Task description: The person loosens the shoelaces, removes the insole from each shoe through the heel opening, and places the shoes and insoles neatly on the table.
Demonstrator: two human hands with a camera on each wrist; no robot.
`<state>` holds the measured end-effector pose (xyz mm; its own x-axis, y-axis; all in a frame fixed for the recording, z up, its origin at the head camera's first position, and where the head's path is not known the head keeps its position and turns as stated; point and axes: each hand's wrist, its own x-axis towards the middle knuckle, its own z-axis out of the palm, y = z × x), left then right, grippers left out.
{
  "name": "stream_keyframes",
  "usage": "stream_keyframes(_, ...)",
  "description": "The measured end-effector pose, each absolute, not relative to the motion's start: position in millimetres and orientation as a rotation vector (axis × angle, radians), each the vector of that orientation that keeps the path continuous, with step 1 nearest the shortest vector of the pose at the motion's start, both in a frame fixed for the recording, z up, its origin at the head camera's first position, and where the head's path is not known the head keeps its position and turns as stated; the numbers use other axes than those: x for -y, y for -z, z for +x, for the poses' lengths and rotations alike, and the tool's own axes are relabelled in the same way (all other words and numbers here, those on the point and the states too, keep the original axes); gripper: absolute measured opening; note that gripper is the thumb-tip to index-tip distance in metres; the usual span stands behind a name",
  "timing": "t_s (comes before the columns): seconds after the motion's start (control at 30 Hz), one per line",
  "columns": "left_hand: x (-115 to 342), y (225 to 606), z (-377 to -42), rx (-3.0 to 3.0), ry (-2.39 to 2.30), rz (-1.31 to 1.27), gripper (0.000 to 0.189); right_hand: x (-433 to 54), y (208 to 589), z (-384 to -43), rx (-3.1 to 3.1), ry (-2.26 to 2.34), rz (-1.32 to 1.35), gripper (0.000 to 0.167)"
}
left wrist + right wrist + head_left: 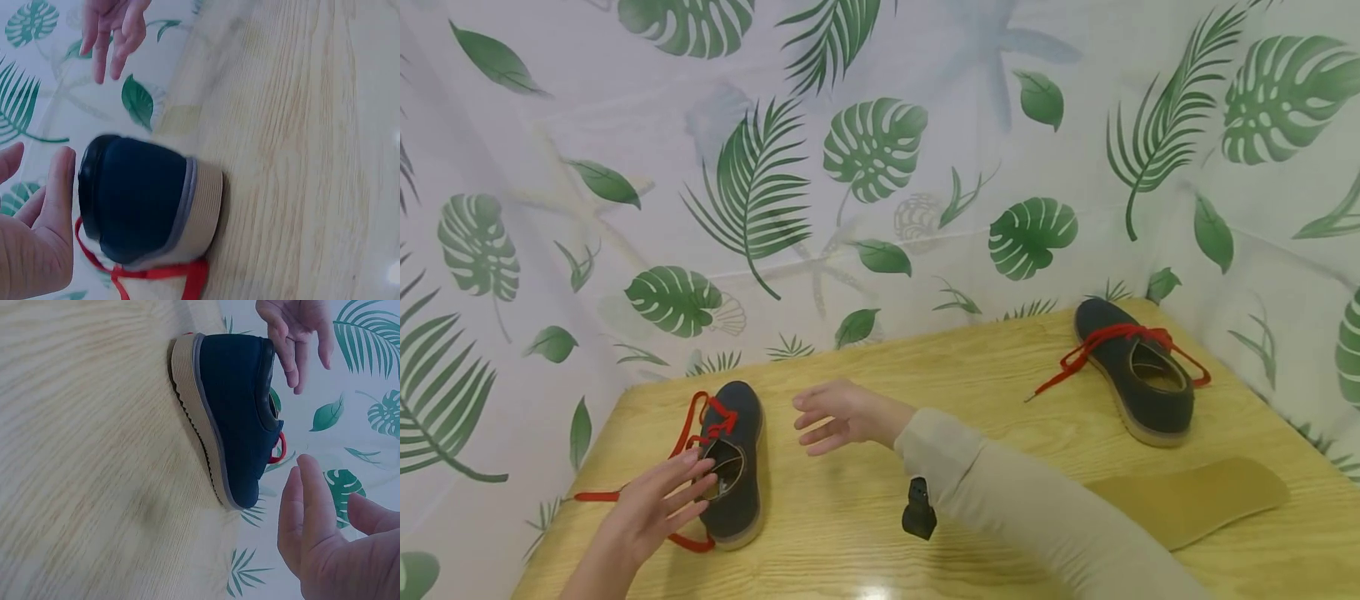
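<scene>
A dark blue shoe (pixel 741 500) with red laces stands on the wooden table at the left, its toe pointing away from me. My left hand (pixel 651 504) hovers just over its opening with fingers spread, holding nothing. To the right of that shoe, my right hand (pixel 842 417) hangs in the air above the table, fingers loosely bent and no object in them. The left wrist view shows the shoe's heel (pixel 144 200) close by the left hand. In the right wrist view the shoe's side (pixel 228 394) and thick pale sole (pixel 203 419) are visible.
At the far right lies the second dark blue shoe (pixel 1150 392), its red laces (pixel 1112 335) loose. A tan insole (pixel 1210 500) rests nearer me, partly behind my right sleeve. A small black device (pixel 919 510) shows below that sleeve. Leaf-patterned cloth (pixel 880 250) hangs behind the table.
</scene>
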<state>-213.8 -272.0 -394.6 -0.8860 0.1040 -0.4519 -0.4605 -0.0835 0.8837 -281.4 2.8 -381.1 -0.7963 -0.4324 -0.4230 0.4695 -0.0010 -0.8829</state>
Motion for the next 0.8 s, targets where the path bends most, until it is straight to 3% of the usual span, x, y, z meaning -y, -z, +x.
stream_keyframes(0.1, 257.0, 389.8, -213.2, -1.842, -1.991, -0.34, 0.065, -9.3, 380.6, -281.8, -1.679, 1.849, 0.038, 0.043)
stream_keyframes(0.17, 248.5, 387.3, -213.0, -1.836, -1.978, -0.309, 0.072, -13.3, 381.3, -282.0, -1.685, 1.844, 0.042, 0.043)
stream_keyframes(0.5, 220.4, 388.2, -212.1, -1.831, -1.969, -0.221, 0.069, -33.8, 383.1, -280.9, -1.698, 1.874, 0.079, 0.043)
stream_keyframes(0.8, 201.3, 390.0, -206.6, -1.449, -2.082, -0.099, 0.069, -60.5, 387.7, -282.4, -1.725, 1.88, 0.123, 0.045)
